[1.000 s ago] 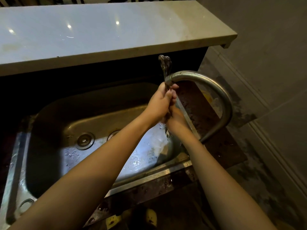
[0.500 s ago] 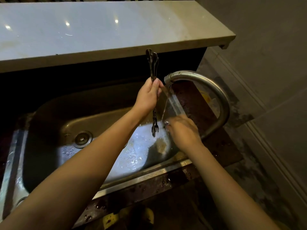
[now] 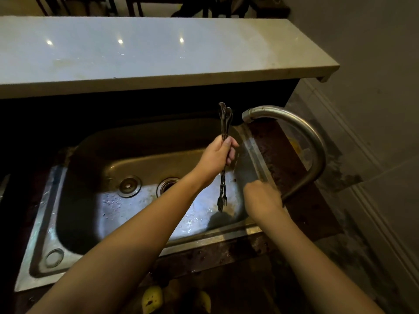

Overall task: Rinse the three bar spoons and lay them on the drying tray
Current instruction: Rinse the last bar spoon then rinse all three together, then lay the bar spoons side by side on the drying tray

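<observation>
Bar spoons (image 3: 223, 155), bundled, count unclear: upright over the sink (image 3: 40, 223), left hand (image 3: 216, 158) fisted around the shafts. Right hand (image 3: 261, 197) curled at the faucet (image 3: 313, 141) base, grip undeterminable. Rinse apparently ending; next, locate unseen drying tray.

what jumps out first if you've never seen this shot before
The left hand holds a bundle of dark bar spoons upright over the steel sink, bowls up and forked ends hanging down. To its right, the curved faucet arches over the basin, and the right hand sits low near its base. A pale countertop spans the back.
</observation>
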A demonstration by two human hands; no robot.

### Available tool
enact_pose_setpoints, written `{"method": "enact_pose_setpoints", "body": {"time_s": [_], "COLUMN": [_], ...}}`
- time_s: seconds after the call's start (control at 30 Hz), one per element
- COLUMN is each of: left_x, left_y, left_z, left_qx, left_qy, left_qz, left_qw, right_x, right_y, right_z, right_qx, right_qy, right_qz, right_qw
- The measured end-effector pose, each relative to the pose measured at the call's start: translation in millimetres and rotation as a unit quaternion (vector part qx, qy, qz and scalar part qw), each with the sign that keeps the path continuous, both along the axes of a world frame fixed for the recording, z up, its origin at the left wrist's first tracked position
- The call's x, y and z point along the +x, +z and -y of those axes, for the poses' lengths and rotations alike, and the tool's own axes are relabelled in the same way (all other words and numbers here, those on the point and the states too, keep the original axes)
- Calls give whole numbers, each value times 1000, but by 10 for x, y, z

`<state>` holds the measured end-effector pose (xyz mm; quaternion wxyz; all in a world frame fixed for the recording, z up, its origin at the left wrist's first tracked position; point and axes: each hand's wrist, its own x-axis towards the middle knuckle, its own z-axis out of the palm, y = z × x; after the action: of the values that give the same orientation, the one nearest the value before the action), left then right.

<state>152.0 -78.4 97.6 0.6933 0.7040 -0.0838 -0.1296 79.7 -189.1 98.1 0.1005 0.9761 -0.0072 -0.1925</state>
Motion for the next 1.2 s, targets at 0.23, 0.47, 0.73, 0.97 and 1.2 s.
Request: {"method": "enact_pose_setpoints", "body": {"time_s": [0.23,0.47,0.73,0.97,1.2], "left_x": [-169,-432,-761,-1144,-1492], "left_y": [169,577,1004,1081,969], "left_z": [-359,-1240,-2402,-3683,-5037], "left_qx": [-31,-107,-138,-105,-85], "left_qy": [37,158,335,452,428], "left_qz": [-4,-10,19,30,-49], "left_qw": [999,982,932,885,898], "right_x": [121,274,177,-165,-592], "right_y": [130,397,573,695,508], "right_z": [-135,-1138,-2603,-3998,-5296], "right_qx": [140,687,808,814,807], "right_qy": [-17,-29,-51,-71,-122], "right_qz": [21,-84,-180,-205,-237], "right_qw": [990,721,559,538,526]}}
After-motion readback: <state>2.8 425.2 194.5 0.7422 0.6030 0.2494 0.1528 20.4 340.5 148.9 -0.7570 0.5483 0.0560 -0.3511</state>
